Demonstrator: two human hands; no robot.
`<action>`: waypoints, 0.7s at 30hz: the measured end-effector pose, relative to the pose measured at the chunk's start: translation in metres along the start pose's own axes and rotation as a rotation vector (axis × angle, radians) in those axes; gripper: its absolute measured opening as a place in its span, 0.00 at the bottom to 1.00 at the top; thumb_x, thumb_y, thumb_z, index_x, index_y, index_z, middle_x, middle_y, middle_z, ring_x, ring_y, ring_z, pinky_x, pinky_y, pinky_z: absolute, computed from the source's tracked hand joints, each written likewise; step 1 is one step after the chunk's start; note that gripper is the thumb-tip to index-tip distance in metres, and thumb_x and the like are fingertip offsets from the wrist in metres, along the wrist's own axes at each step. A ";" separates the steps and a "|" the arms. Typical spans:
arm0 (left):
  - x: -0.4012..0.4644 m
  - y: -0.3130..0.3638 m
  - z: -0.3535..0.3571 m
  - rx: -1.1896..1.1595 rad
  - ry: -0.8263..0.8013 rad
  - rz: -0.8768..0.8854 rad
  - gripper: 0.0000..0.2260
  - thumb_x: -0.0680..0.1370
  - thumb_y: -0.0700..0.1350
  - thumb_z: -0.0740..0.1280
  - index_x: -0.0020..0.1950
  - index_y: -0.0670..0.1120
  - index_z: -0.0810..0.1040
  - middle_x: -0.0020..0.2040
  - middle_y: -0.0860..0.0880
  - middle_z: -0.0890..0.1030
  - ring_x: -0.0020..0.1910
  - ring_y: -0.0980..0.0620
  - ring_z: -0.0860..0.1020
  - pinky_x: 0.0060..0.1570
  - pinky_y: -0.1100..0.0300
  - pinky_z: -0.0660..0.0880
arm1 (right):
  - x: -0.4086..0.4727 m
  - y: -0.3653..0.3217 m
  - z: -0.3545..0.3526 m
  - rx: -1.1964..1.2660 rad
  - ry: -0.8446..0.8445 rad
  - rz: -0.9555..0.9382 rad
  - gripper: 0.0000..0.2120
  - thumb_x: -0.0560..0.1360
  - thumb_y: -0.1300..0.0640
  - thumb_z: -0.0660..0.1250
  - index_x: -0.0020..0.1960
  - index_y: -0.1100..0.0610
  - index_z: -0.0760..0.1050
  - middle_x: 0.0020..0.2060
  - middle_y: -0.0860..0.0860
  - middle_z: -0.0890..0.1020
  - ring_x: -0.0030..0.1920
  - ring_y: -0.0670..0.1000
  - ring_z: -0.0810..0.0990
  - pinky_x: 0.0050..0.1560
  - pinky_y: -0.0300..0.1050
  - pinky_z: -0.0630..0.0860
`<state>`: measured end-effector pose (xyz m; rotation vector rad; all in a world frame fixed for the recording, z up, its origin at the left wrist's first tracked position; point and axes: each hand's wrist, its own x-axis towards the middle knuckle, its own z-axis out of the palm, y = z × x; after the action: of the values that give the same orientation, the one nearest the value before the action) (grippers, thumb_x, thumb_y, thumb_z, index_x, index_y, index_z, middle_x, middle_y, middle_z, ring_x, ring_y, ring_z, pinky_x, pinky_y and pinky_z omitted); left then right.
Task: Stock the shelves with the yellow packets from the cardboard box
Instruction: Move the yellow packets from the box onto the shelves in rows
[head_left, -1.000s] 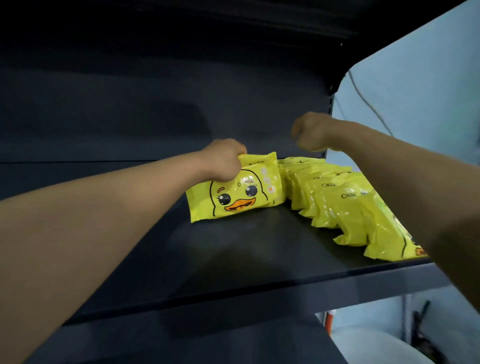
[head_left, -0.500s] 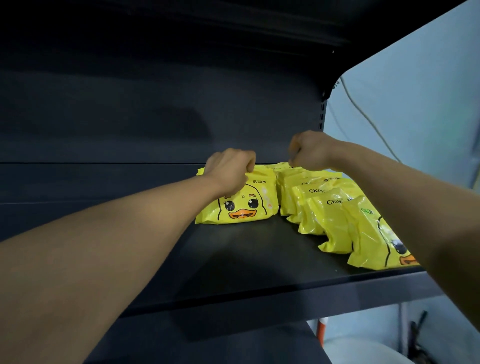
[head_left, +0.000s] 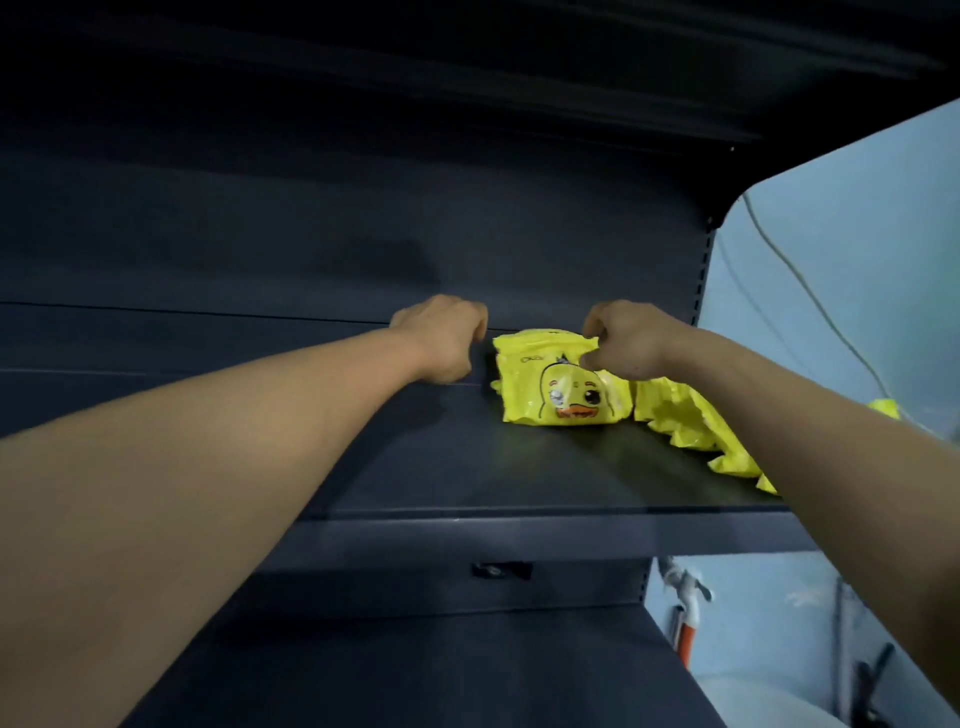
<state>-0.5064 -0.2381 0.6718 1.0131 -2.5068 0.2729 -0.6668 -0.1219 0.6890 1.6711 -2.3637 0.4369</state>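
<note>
Dark metal shelving is filling the view, with a pale blue wall showing past its right edge. Nearest, the lower shelf (head_left: 415, 670) is lying in shadow under the front lip of the upper shelf (head_left: 519, 530). Both forearms are reaching over that lip. Along the right side a row of yellow packets (head_left: 680, 421) is running from the front edge toward the back, partly hidden by the right arm. Farther in, the duck-faced packet (head_left: 558, 387) is standing upright near the back panel, face forward, at the inner end of that row. The right hand (head_left: 631, 340) is pinching its top seam between thumb and fingers. The left hand (head_left: 447, 335) is sitting just left of the packet, fingers curled, holding nothing, apparently not touching it. No cardboard box is showing.

The risk, as I judge it, is toppling: the packet is balancing on its narrow bottom edge, and letting go while it is leaning could tip it forward or into its neighbours.
</note>
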 end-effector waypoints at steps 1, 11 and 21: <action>-0.013 -0.012 -0.007 0.003 -0.005 -0.019 0.17 0.74 0.41 0.67 0.62 0.50 0.72 0.61 0.50 0.74 0.61 0.48 0.73 0.46 0.57 0.68 | -0.008 -0.011 0.001 0.010 -0.012 0.003 0.20 0.76 0.55 0.65 0.62 0.68 0.72 0.57 0.63 0.78 0.57 0.61 0.76 0.59 0.54 0.74; -0.175 -0.106 -0.064 -0.051 -0.060 -0.056 0.15 0.75 0.44 0.69 0.60 0.51 0.73 0.61 0.50 0.75 0.59 0.47 0.74 0.54 0.53 0.73 | -0.104 -0.148 0.023 0.099 -0.016 -0.013 0.21 0.74 0.53 0.67 0.65 0.59 0.70 0.56 0.55 0.76 0.56 0.56 0.74 0.49 0.40 0.66; -0.337 -0.176 -0.048 -0.162 -0.146 -0.131 0.11 0.75 0.44 0.68 0.57 0.50 0.73 0.55 0.51 0.76 0.54 0.48 0.75 0.49 0.53 0.75 | -0.207 -0.271 0.097 0.233 -0.228 -0.048 0.22 0.75 0.54 0.68 0.65 0.58 0.68 0.62 0.55 0.74 0.61 0.54 0.73 0.54 0.39 0.68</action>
<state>-0.1510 -0.1410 0.5667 1.1607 -2.5279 -0.0443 -0.3421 -0.0592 0.5593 1.9713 -2.5059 0.5589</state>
